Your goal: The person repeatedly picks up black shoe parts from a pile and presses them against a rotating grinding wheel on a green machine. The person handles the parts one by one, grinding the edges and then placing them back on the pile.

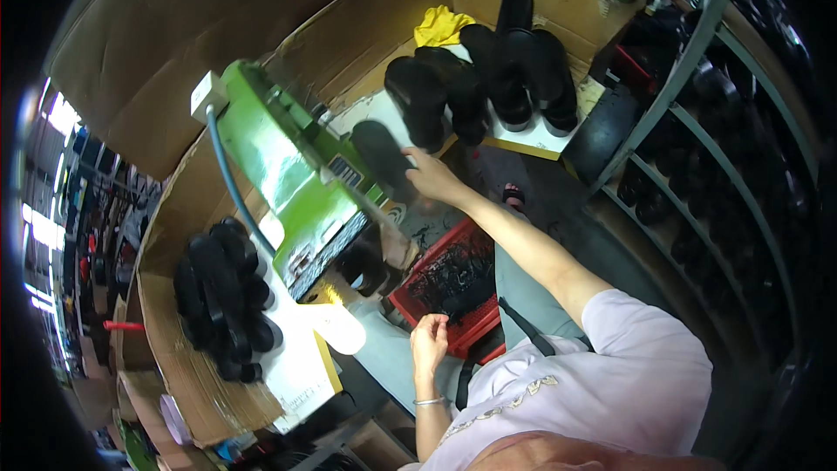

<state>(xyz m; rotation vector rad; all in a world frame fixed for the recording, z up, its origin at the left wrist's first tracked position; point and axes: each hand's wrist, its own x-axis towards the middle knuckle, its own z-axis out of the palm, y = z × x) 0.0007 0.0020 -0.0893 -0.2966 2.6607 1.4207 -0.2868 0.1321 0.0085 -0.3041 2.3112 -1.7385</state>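
Observation:
My right hand [429, 176] is stretched out ahead and grips the edge of a dark shoe sole [377, 150], its fingers closed on the near side. The sole is tilted beside a green machine [283, 161] and slightly blurred. My left hand [429, 342] is drawn back near my lap, fingers curled together; anything inside them is hidden. Just beyond it a red crate [475, 324] holds black rubbery scraps [453, 277]. On the white board past my right hand, black soles [418, 96] stand in overlapping rows.
More black soles [222, 296] are stacked left of the machine. Tall cardboard walls [366, 44] surround the work surface. A yellow cloth [442, 26] lies at the back. A metal rack [689, 122] with dark items stands on the right. A blue-grey cable [228, 174] runs down the machine.

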